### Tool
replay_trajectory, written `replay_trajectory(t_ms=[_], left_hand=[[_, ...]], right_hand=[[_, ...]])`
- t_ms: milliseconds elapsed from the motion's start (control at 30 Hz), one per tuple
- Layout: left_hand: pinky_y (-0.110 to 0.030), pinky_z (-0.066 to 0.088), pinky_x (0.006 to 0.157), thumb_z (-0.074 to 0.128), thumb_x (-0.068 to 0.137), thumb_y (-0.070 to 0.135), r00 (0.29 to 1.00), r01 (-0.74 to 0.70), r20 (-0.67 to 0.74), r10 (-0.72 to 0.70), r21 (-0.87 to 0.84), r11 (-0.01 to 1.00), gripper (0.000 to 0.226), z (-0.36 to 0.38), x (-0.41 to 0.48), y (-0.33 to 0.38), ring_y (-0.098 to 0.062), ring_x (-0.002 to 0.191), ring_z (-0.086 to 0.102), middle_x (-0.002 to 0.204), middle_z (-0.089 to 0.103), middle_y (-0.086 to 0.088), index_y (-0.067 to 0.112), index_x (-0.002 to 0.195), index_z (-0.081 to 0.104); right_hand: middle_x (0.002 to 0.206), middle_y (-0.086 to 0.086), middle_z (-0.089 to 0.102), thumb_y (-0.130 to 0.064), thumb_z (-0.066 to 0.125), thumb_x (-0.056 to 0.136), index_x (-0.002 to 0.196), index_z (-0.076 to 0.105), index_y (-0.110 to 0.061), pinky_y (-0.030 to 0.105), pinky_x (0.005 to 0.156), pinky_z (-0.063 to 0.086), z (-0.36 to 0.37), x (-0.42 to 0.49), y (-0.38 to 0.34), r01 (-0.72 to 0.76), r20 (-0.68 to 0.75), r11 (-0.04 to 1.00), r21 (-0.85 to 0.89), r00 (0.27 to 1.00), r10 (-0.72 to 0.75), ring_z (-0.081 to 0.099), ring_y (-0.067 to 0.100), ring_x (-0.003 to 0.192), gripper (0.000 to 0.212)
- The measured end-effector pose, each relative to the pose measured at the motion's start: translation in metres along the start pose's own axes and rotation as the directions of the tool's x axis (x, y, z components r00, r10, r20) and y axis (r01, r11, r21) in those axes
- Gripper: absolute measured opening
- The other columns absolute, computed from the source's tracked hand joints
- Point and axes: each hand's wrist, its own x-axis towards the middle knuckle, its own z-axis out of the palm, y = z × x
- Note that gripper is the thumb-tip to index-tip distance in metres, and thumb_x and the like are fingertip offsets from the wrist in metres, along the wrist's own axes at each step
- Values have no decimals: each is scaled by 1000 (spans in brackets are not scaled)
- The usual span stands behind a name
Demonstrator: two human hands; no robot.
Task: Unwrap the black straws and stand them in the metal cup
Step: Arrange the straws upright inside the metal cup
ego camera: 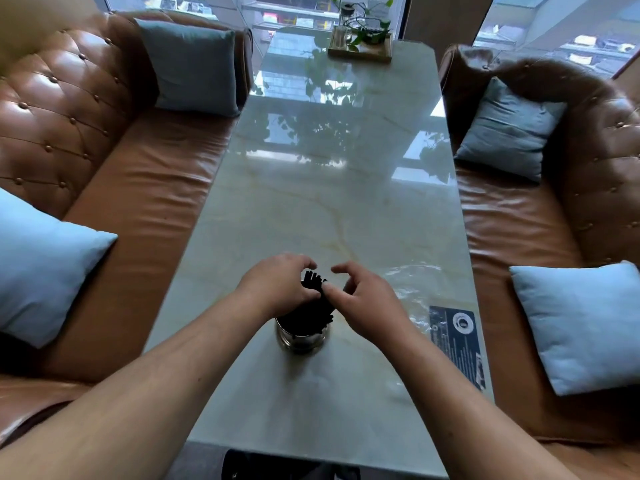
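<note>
A bundle of black straws [316, 299] stands in a shiny metal cup [302, 337] near the front of the marble table [329, 202]. My left hand [277, 284] is curled round the left side of the bundle, near its top. My right hand [363, 299] is on the right side; its thumb touches the straw tops and its index finger arches above them. The lower part of the straws is hidden by my hands and the cup. An empty clear plastic wrapper [412, 289] with a dark printed label [457, 337] lies flat to the right of the cup.
Brown leather sofas [131, 188] with blue cushions [41, 268] flank the table on both sides. A wooden tray [360, 51] with a glass bottle and a green plant stands at the far end by the window.
</note>
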Motion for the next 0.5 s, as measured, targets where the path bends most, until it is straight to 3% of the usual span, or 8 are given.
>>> replay_trajectory(t_ms=[133, 233, 333, 500], left_hand=[[-28, 46, 80, 69, 83, 48, 1000, -17, -6, 17, 41, 999, 33, 0, 4, 5, -20, 107, 65, 116, 72, 4, 37, 114, 70], [-27, 43, 73, 70, 84, 48, 998, -39, -54, 42, 61, 997, 26, -4, 3, 3, -21, 103, 66, 109, 74, 3, 35, 106, 74], [-26, 41, 70, 70, 84, 49, 994, -72, -73, 77, 74, 995, 23, -11, 1, -3, -19, 98, 68, 103, 76, 4, 34, 101, 75], [-25, 44, 68, 70, 84, 47, 992, -87, -83, 92, 60, 994, 18, -34, -4, -5, -14, 88, 68, 91, 76, 9, 32, 92, 76]], right_hand=[[75, -10, 65, -43, 62, 96, 117, 72, -33, 26, 57, 42, 13, -4, 12, -25, 118, 999, -32, 993, 29, 61, 10, 69, 24], [77, -9, 68, -36, 63, 97, 111, 73, -34, 26, 60, 44, 19, -4, 14, -8, 119, 1000, -5, 993, 8, 63, 11, 71, 18], [81, -7, 72, -38, 62, 95, 111, 73, -35, 28, 62, 46, 20, -1, 13, -9, 83, 1000, -16, 996, 10, 66, 11, 73, 20], [75, -14, 70, -45, 59, 92, 106, 69, -41, 25, 56, 41, 16, -1, 12, -10, 38, 999, -48, 999, 12, 62, -3, 66, 18]])
